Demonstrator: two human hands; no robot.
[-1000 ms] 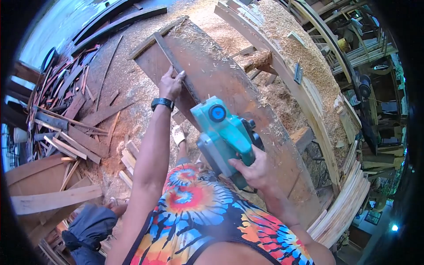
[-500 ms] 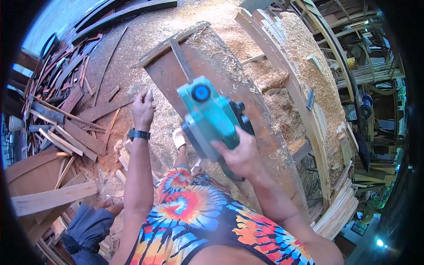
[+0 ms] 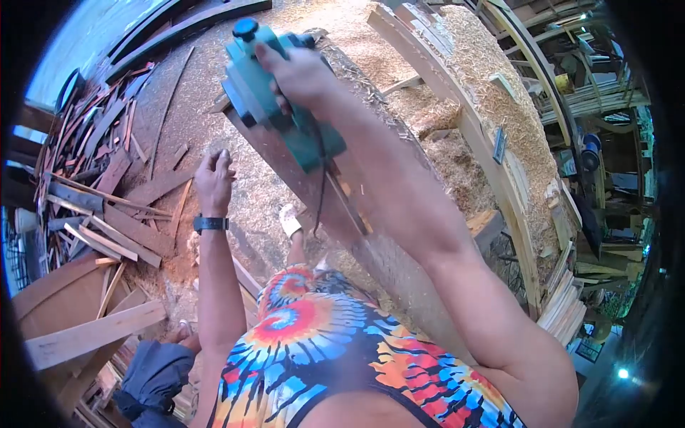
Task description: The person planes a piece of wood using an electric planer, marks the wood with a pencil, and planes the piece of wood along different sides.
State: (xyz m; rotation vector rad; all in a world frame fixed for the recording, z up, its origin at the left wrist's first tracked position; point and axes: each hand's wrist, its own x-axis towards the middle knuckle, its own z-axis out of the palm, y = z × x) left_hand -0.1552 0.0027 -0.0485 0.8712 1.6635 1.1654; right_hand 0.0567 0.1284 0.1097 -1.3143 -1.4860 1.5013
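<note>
My right hand (image 3: 300, 75) is wrapped round the handle of a green electric planer (image 3: 260, 89), out at the far end of a wide wooden workbench (image 3: 389, 267). From the planer's rear a dark cord (image 3: 321, 192) hangs down over the bench. A narrow wood strip (image 3: 349, 203) lies along the bench top, partly hidden under the planer and my right forearm. To the left of the bench, my left hand (image 3: 215, 182) is raised in the air, fingers loosely bent and holding nothing. A dark watch (image 3: 211, 224) is on that wrist.
Wood shavings (image 3: 457, 171) cover the ground and part of the bench. Scrap wood (image 3: 107, 150) is heaped on the left. Long boards (image 3: 492, 167) stretch along the right. Another person's dark clothing (image 3: 150, 378) shows at lower left, near a pale plank (image 3: 96, 335).
My right hand has carried the planer away from my body to the far end of the bench, and its arm is now stretched out. My left hand has shifted slightly left and down.
</note>
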